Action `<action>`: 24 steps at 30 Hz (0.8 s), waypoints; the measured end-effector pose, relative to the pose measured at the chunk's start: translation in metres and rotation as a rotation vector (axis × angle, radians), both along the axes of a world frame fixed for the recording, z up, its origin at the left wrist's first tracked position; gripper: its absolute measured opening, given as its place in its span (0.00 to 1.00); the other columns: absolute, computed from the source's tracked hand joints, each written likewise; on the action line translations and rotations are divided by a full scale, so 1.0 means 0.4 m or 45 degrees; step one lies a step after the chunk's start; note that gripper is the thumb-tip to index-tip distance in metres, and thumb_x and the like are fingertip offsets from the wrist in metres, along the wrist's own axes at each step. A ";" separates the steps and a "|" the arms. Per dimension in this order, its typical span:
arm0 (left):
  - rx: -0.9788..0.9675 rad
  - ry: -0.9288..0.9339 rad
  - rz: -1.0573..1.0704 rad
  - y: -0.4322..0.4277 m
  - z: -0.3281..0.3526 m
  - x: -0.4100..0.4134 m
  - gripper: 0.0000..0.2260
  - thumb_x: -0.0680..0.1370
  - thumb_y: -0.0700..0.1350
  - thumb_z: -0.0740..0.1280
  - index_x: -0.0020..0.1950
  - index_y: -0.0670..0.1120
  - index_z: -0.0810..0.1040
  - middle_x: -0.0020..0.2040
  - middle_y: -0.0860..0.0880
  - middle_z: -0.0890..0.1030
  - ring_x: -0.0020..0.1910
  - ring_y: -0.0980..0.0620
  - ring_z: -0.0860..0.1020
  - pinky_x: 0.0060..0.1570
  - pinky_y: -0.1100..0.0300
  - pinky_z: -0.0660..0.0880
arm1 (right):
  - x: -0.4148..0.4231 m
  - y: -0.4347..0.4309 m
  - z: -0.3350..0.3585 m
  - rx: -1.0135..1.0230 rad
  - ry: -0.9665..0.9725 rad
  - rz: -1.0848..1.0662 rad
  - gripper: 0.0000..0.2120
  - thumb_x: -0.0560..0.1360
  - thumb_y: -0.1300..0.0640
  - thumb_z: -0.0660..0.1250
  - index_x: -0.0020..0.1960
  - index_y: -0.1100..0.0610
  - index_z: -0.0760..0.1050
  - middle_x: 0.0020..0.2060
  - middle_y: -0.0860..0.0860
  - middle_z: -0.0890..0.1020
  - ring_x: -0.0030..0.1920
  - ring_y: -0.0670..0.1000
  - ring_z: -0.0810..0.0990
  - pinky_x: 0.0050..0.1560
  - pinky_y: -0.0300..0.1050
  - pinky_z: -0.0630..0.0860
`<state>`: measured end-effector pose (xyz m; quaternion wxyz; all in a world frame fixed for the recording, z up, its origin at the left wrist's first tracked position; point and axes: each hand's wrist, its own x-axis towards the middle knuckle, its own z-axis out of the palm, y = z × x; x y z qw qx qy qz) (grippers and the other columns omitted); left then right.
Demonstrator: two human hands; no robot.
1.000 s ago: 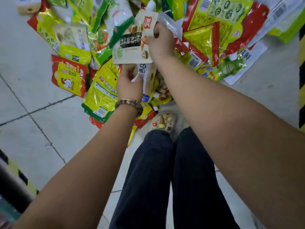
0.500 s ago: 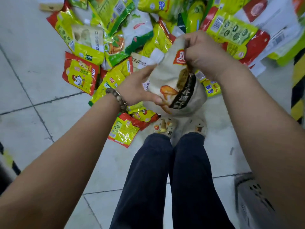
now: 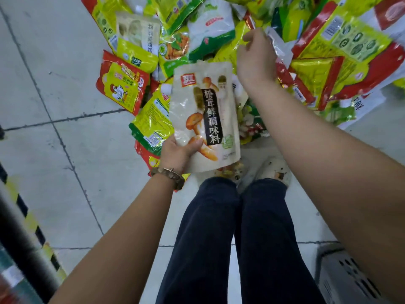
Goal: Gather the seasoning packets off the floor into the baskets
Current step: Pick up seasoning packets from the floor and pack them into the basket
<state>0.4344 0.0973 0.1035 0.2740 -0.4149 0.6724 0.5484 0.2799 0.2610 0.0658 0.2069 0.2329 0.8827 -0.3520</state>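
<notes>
The white mushroom packet (image 3: 210,110) is held upright above the floor (image 3: 54,84) by its lower left corner. The grip of the left hand (image 3: 177,153) is closed on it, with the thumb laid across the front. The right hand (image 3: 256,55) is stretched over the heap of packets (image 3: 328,51) lying on the floor, against a pale glossy packet (image 3: 279,43). Whether its grip is closed on that packet or merely touches it cannot be told, since the fingers are largely hidden. The step in hand is judged to be the taking of a second packet before anything is carried to the grey basket (image 3: 344,279), of which only a corner is seen at the lower right, beside the legs. A corner hold on a slack pouch is likely to slip, so the two packets are best stacked flat and gripped across the middle. The next one should be lifted from the top of the heap, not dragged from beneath others.
</notes>
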 end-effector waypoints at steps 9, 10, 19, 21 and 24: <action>-0.166 0.017 0.319 -0.089 -0.003 0.024 0.10 0.72 0.34 0.71 0.47 0.47 0.77 0.44 0.52 0.81 0.39 0.57 0.80 0.43 0.64 0.77 | 0.053 -0.086 -0.108 0.464 -0.320 0.737 0.28 0.73 0.50 0.70 0.67 0.60 0.64 0.57 0.56 0.78 0.57 0.57 0.78 0.58 0.50 0.65; -0.166 0.015 0.326 -0.092 -0.006 0.017 0.11 0.71 0.35 0.71 0.50 0.46 0.77 0.45 0.50 0.81 0.41 0.55 0.80 0.44 0.63 0.77 | 0.057 -0.081 -0.108 0.404 -0.331 0.699 0.23 0.74 0.52 0.69 0.64 0.59 0.68 0.57 0.56 0.79 0.57 0.58 0.78 0.55 0.49 0.67; -0.093 -0.011 0.206 -0.071 0.018 -0.051 0.10 0.69 0.39 0.74 0.48 0.46 0.78 0.46 0.47 0.82 0.49 0.45 0.80 0.58 0.45 0.75 | 0.197 0.116 0.004 -0.625 -0.207 -0.304 0.18 0.74 0.65 0.67 0.62 0.56 0.71 0.53 0.50 0.78 0.50 0.48 0.78 0.42 0.32 0.73; -0.033 -0.009 0.104 -0.043 0.056 -0.074 0.09 0.71 0.37 0.72 0.48 0.46 0.78 0.45 0.47 0.82 0.48 0.45 0.80 0.58 0.45 0.75 | 0.250 0.176 0.055 -0.707 -0.155 -0.491 0.18 0.71 0.64 0.69 0.60 0.54 0.74 0.54 0.51 0.80 0.53 0.51 0.80 0.54 0.47 0.78; 0.078 0.010 -0.100 0.012 0.137 -0.109 0.07 0.69 0.37 0.72 0.44 0.45 0.79 0.40 0.48 0.84 0.43 0.47 0.81 0.56 0.45 0.76 | 0.333 0.249 0.166 -0.761 -0.109 -0.712 0.17 0.72 0.62 0.69 0.57 0.48 0.73 0.53 0.49 0.82 0.52 0.48 0.81 0.55 0.50 0.79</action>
